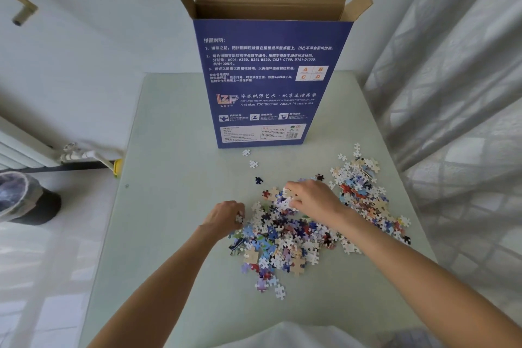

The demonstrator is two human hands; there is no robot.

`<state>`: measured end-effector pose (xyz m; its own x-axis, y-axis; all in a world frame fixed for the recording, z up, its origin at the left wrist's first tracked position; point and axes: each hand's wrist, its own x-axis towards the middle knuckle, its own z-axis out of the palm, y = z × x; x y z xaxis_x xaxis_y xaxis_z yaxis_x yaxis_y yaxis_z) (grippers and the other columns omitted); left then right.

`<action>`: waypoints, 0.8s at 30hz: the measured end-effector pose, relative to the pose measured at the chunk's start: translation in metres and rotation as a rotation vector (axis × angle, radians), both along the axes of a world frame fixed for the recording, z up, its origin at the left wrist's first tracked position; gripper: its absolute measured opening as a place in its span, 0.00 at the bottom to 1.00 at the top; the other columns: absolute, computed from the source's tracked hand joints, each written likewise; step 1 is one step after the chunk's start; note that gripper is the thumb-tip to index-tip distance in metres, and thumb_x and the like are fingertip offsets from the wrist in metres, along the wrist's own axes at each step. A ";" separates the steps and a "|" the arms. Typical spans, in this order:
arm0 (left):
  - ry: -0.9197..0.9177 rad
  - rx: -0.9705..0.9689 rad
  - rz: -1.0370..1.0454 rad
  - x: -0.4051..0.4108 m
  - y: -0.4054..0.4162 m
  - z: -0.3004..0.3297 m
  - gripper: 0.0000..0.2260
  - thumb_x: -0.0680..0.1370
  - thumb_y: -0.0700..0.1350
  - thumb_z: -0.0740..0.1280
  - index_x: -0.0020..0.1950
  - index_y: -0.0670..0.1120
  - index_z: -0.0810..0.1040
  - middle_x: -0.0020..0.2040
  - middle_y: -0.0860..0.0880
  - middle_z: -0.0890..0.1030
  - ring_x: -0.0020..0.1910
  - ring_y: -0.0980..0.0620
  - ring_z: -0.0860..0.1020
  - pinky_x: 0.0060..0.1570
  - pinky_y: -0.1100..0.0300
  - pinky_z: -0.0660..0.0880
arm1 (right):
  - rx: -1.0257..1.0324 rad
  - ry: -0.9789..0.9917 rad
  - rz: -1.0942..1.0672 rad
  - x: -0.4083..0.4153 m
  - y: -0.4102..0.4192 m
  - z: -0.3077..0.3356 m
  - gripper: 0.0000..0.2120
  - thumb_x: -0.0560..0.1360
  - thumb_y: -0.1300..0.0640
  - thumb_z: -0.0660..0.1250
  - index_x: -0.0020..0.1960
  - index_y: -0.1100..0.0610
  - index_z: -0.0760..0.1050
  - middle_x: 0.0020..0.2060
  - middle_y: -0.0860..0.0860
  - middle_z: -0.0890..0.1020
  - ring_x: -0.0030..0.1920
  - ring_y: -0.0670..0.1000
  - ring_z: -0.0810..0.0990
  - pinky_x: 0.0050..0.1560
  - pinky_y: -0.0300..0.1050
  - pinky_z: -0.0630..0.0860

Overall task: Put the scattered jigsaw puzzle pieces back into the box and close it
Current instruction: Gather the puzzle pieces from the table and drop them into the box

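A tall blue puzzle box (268,85) stands upright at the back of the pale table (175,178), its brown top flaps open. A wide heap of jigsaw pieces (293,234) lies on the table's right half, in front of the box. My left hand (224,215) is curled at the heap's left edge and grips a few pieces. My right hand (310,196) sits on the heap's far side, fingers curled round a clump of pieces. Three stray pieces (253,164) lie between the heap and the box.
A sheer curtain (457,93) hangs along the table's right side. On the floor to the left are a radiator with a pipe (79,154) and a bin lined with a bag (25,198). A white wall rises behind the box.
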<state>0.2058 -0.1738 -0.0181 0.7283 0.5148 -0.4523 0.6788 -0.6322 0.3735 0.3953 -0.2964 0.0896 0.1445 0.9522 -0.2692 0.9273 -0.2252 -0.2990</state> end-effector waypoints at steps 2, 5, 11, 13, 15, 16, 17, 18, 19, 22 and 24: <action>-0.039 -0.008 0.030 0.003 0.006 0.008 0.09 0.74 0.44 0.70 0.53 0.47 0.78 0.49 0.47 0.82 0.45 0.51 0.79 0.40 0.65 0.70 | 0.056 0.035 -0.024 0.004 0.007 0.020 0.02 0.75 0.62 0.66 0.47 0.61 0.73 0.31 0.51 0.77 0.29 0.47 0.75 0.27 0.30 0.64; -0.193 -0.019 0.129 0.011 0.019 0.037 0.06 0.73 0.46 0.71 0.48 0.48 0.78 0.44 0.48 0.83 0.37 0.54 0.77 0.34 0.68 0.67 | 0.194 0.119 -0.046 0.014 0.022 0.058 0.09 0.74 0.59 0.68 0.53 0.59 0.75 0.36 0.51 0.81 0.31 0.44 0.76 0.32 0.32 0.70; -0.639 0.168 0.124 0.041 0.060 0.158 0.06 0.73 0.47 0.72 0.46 0.49 0.78 0.40 0.54 0.81 0.36 0.56 0.78 0.38 0.67 0.73 | 0.558 0.152 -0.085 0.047 0.065 0.145 0.15 0.71 0.53 0.72 0.55 0.58 0.76 0.42 0.46 0.80 0.37 0.40 0.75 0.38 0.30 0.70; -0.799 0.265 0.107 0.053 0.073 0.205 0.07 0.72 0.47 0.72 0.47 0.48 0.78 0.42 0.57 0.80 0.38 0.57 0.78 0.38 0.69 0.73 | 0.681 0.144 -0.106 0.059 0.084 0.169 0.16 0.71 0.53 0.72 0.56 0.57 0.76 0.45 0.50 0.82 0.41 0.46 0.78 0.41 0.39 0.76; -0.943 0.314 0.120 0.066 0.084 0.246 0.06 0.72 0.47 0.72 0.47 0.48 0.78 0.42 0.58 0.78 0.39 0.60 0.77 0.38 0.72 0.72 | 0.769 0.158 -0.144 0.071 0.104 0.188 0.17 0.71 0.52 0.71 0.57 0.57 0.75 0.48 0.52 0.82 0.44 0.49 0.80 0.43 0.44 0.78; -1.020 0.334 0.129 0.073 0.089 0.262 0.06 0.72 0.47 0.72 0.47 0.48 0.78 0.42 0.59 0.78 0.39 0.60 0.77 0.38 0.73 0.72 | 0.800 0.156 -0.166 0.076 0.112 0.195 0.18 0.71 0.51 0.71 0.58 0.57 0.75 0.49 0.53 0.82 0.44 0.49 0.79 0.42 0.44 0.77; -1.096 0.353 0.138 0.080 0.095 0.277 0.06 0.73 0.46 0.72 0.47 0.48 0.78 0.42 0.59 0.78 0.40 0.62 0.77 0.38 0.74 0.71 | 0.829 0.129 -0.186 0.081 0.121 0.201 0.18 0.71 0.51 0.71 0.58 0.57 0.74 0.49 0.53 0.82 0.44 0.49 0.79 0.42 0.42 0.75; -1.164 0.368 0.150 0.086 0.100 0.287 0.06 0.73 0.46 0.72 0.47 0.47 0.78 0.42 0.60 0.78 0.40 0.63 0.76 0.38 0.74 0.70 | 0.852 0.085 -0.196 0.085 0.128 0.205 0.19 0.72 0.50 0.70 0.59 0.57 0.74 0.48 0.53 0.82 0.43 0.49 0.78 0.41 0.40 0.72; -1.223 0.381 0.169 0.092 0.105 0.296 0.06 0.73 0.45 0.72 0.47 0.46 0.79 0.42 0.61 0.78 0.40 0.64 0.76 0.38 0.75 0.70 | 0.859 0.039 -0.205 0.089 0.135 0.208 0.19 0.72 0.50 0.70 0.59 0.57 0.74 0.48 0.53 0.82 0.44 0.50 0.79 0.40 0.39 0.69; -1.304 0.427 0.201 0.112 0.121 0.310 0.06 0.73 0.43 0.72 0.48 0.44 0.79 0.42 0.57 0.79 0.40 0.61 0.77 0.39 0.73 0.71 | 0.821 -0.076 -0.227 0.099 0.151 0.212 0.18 0.74 0.50 0.69 0.60 0.55 0.74 0.49 0.53 0.82 0.48 0.52 0.79 0.39 0.37 0.62; -1.266 0.494 0.150 0.124 0.131 0.311 0.05 0.73 0.42 0.71 0.48 0.44 0.79 0.43 0.54 0.80 0.40 0.59 0.76 0.39 0.71 0.71 | 0.793 -0.118 -0.220 0.103 0.157 0.211 0.17 0.74 0.50 0.68 0.60 0.55 0.73 0.49 0.53 0.82 0.47 0.53 0.79 0.38 0.38 0.63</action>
